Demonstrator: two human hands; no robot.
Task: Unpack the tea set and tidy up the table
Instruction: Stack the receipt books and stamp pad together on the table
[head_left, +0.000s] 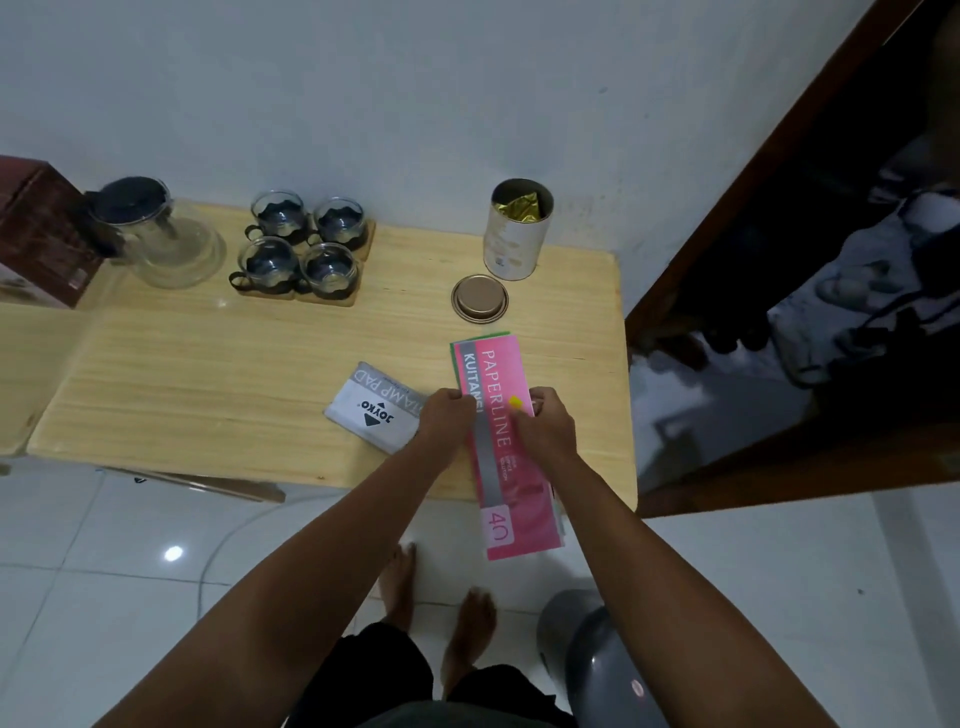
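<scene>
Both hands pinch a pink booklet (498, 441) reading "PAPERLINE KUITANSI 40": left hand (447, 415) on its left edge, right hand (543, 421) on its right. Beside it lies a "JOYKO STAMP PAD" box (371, 408). Cups (301, 249) and teapot (156, 228) stand at the table's (208, 374) far edge.

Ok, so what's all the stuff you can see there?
table: one, pale wood, by wall
teapot: one, clear glass, dark lid, back left
cups: four, glass, dark holders, on wooden coasters
brown box: one, far left
tin: one, white, open, gold foil inside
tin lid: one, gold, in front of tin
stamp pad packet: one, grey-white
receipt book: one, pink, overhanging table edge
left hand: holds book
right hand: holds book
</scene>
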